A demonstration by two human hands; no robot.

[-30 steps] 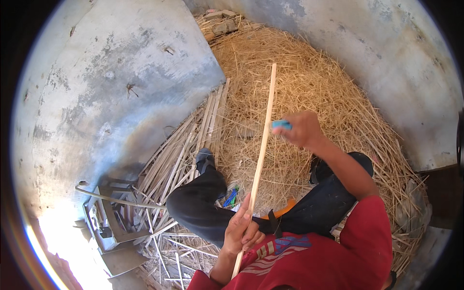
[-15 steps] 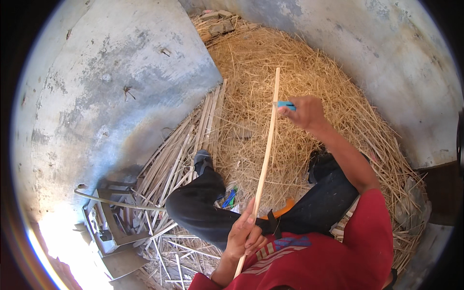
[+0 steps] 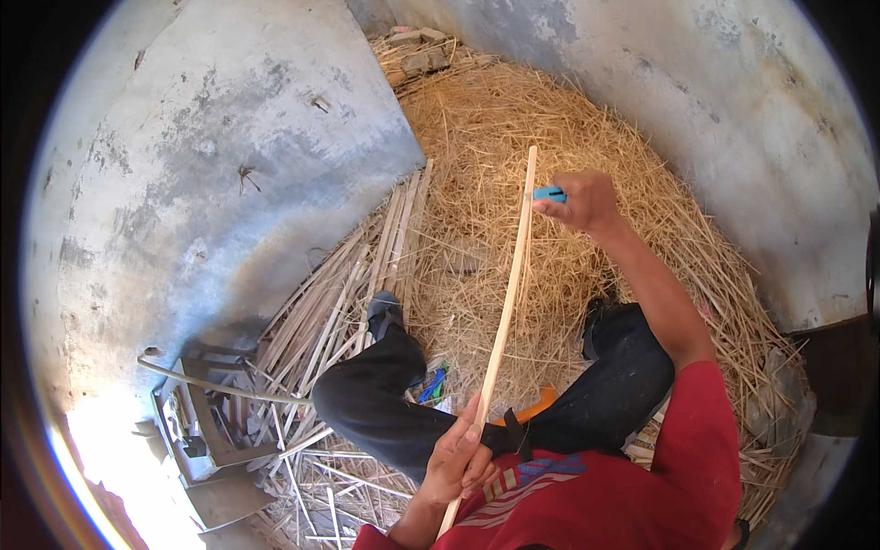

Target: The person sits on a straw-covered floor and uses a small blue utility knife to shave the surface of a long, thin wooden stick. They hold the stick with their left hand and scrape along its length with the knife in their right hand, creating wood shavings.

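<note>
Thin shavings (image 3: 568,119) and long strips (image 3: 396,225) seemingly cover the floor (image 3: 469,252).

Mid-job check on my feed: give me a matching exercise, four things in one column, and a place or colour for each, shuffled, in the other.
Things:
1. Long strip
2. Blue tool
3. Shirt
4. Straw

Places or colours:
A. Red
B. Golden, loosely scattered
C. In the left hand
D. In the right hand

Pairs: 1-C, 2-D, 3-A, 4-B
</note>
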